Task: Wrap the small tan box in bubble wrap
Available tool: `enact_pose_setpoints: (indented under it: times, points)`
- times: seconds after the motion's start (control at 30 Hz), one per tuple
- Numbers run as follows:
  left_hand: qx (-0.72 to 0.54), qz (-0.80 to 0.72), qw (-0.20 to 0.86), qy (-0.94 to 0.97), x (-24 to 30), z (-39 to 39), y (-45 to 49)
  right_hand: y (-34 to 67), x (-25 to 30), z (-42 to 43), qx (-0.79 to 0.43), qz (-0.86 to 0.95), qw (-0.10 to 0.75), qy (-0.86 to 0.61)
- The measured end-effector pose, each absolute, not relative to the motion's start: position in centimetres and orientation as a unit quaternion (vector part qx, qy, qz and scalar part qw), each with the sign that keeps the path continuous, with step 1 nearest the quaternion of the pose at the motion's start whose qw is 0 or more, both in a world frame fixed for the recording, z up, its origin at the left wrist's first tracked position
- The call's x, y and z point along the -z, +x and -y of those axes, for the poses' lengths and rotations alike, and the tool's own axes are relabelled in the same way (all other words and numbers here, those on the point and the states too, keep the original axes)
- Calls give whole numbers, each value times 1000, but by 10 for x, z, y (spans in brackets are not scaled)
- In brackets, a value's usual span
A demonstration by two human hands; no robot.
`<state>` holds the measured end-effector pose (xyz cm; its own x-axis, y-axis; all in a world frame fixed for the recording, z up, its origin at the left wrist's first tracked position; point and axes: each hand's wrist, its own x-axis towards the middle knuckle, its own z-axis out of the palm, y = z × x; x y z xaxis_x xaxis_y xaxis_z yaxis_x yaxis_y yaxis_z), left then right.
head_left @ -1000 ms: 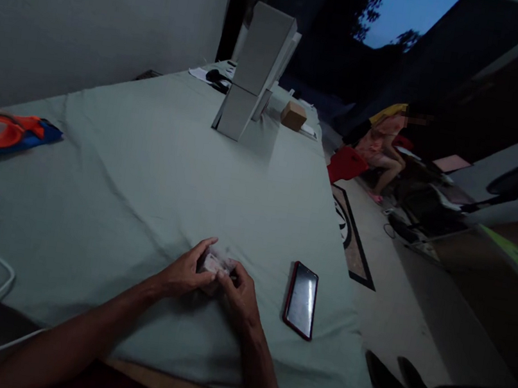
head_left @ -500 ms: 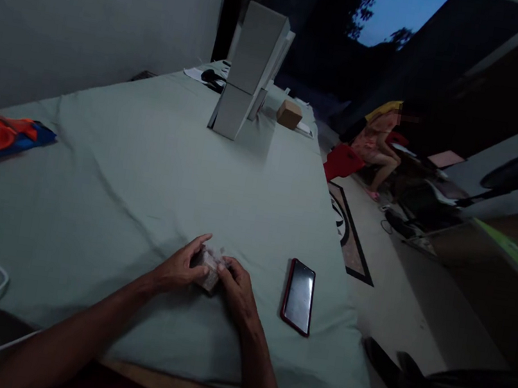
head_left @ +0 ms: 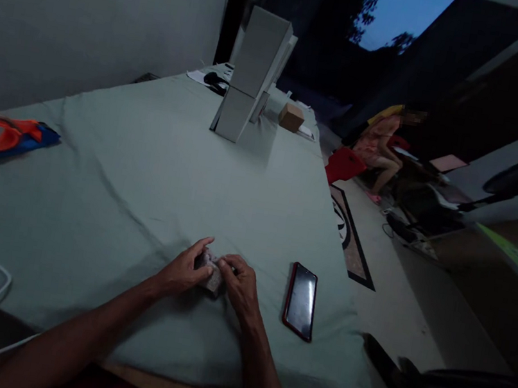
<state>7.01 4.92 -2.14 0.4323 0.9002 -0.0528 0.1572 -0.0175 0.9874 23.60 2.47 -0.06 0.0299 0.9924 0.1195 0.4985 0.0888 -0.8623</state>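
Dim light is cast over the cloth-covered counter (head_left: 185, 163). At its near side, a small block (head_left: 213, 286) is grasped by the left hand (head_left: 185, 270), its top pinched by the right hand (head_left: 240, 281); if fingers are misjudged in gloom, it could be dropped.

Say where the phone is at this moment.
In the head view, the phone lies on the pale green cloth, to the right of the person's right hand, between it and the cloth's right edge.
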Motion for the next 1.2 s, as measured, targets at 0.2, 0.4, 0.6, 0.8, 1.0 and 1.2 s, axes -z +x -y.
enact_pose_setpoints:
  times: [0.2, 0.4, 0.6, 0.8, 1.0, 1.2]
  points:
    - [-344, -422, 534, 647, 23, -47, 73, 244, -4, -11, -199, 727, 321, -574]
    - [-365, -431, 483, 669, 26, -47, 77, 235, 1, -7, -123, 763, 279, -570]
    - [-377, -423, 496, 658, 36, -48, 79, 253, 7, 4, -101, 689, 362, -620]
    - [-377, -422, 529, 633, 33, -49, 80, 331, -19, 31, -22, 286, 608, -740]
    - [-394, -430, 530, 616, 32, -47, 80, 284, -24, 30, -80, 524, 524, -666]
    - [-393, -432, 523, 621, 35, -46, 81, 260, 0, -4, -207, 588, 428, -655]
